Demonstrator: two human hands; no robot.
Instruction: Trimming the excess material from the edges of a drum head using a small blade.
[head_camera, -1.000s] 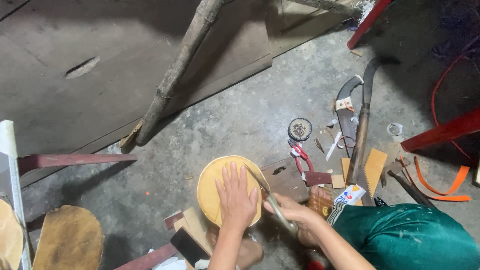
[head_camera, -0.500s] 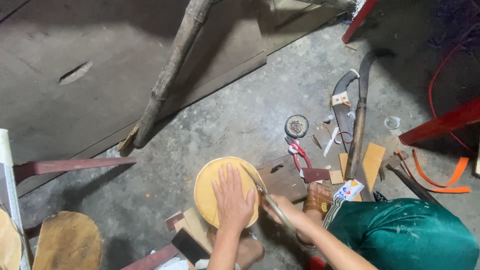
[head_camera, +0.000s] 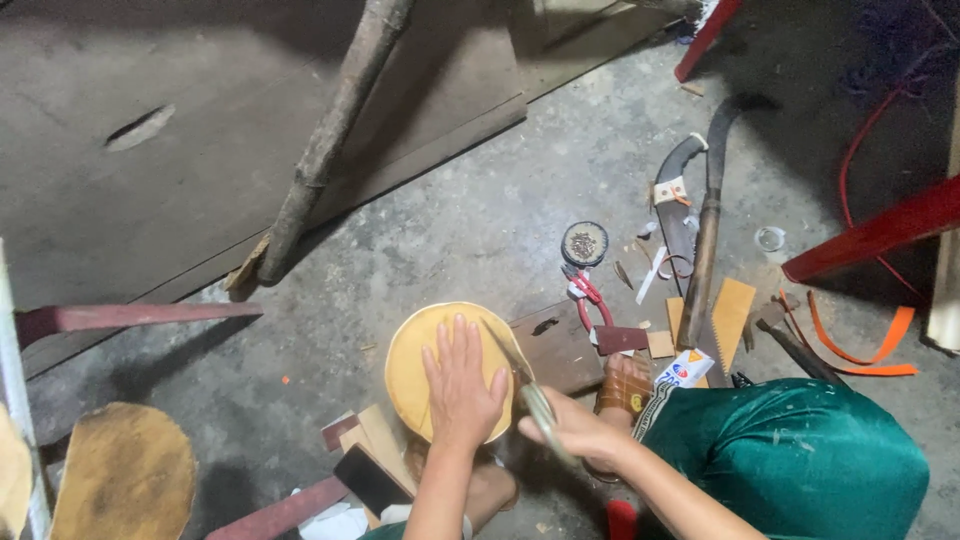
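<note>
Seen from above, a person crouches over a grey concrete floor (head_camera: 450, 230). Their left hand (head_camera: 462, 385) lies flat, fingers spread, pressing on a round yellow disc (head_camera: 410, 365) that rests on the floor just in front of them. Their right hand (head_camera: 580, 430) has its fingers curled tight around the handle of a thin blade (head_camera: 505, 350), which slants up across the disc's right edge, beside the left hand's fingertips. A dark wooden board (head_camera: 555, 345) lies touching the disc's right side. Beyond it, scattered on the floor, are red-handled pliers (head_camera: 585, 295), a small round tin (head_camera: 584, 243), a long curved knife (head_camera: 705, 230) and orange straps (head_camera: 850, 345). A rough wooden pole (head_camera: 330, 140) leans across the upper left. Green cloth (head_camera: 790, 460) covers the person's knee at lower right.
</note>
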